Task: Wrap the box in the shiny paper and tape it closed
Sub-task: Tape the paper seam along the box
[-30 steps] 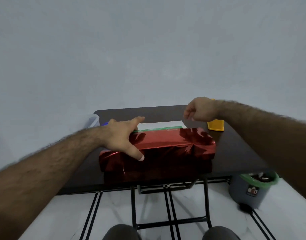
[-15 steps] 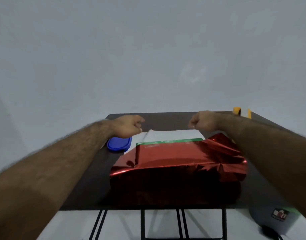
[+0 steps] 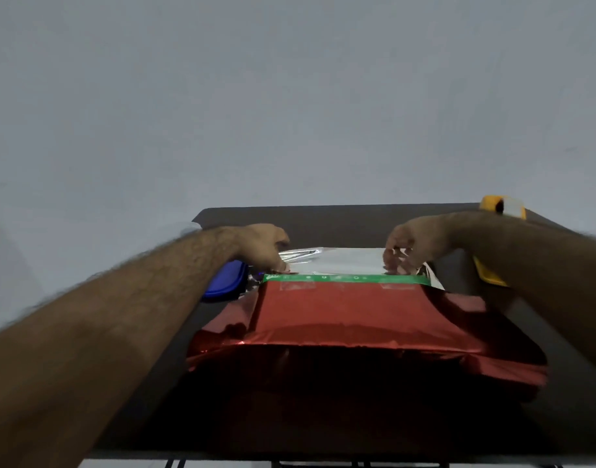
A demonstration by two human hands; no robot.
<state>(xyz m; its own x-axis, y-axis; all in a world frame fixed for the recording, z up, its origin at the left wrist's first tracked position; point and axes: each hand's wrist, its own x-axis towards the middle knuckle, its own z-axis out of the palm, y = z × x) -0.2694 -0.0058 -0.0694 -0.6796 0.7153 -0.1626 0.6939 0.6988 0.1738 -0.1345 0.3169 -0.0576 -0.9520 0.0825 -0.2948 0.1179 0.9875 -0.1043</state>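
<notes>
Dark table point(image 3: 350, 228) under a grey wall, and we see the box point(image 3: 343, 309) at its middle, red paper point(image 3: 357, 332) over the top. Foil is light, slick and crinkly, so grip at the far flap's corners. Left hand point(image 3: 262, 246) and right hand point(image 3: 409, 246) now pinch that silvery flap; half a second ago they hovered closed above it.

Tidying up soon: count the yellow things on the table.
2. One yellow object at the table's far right corner; another nearer, partly behind the right arm. Others may be hidden.
</notes>
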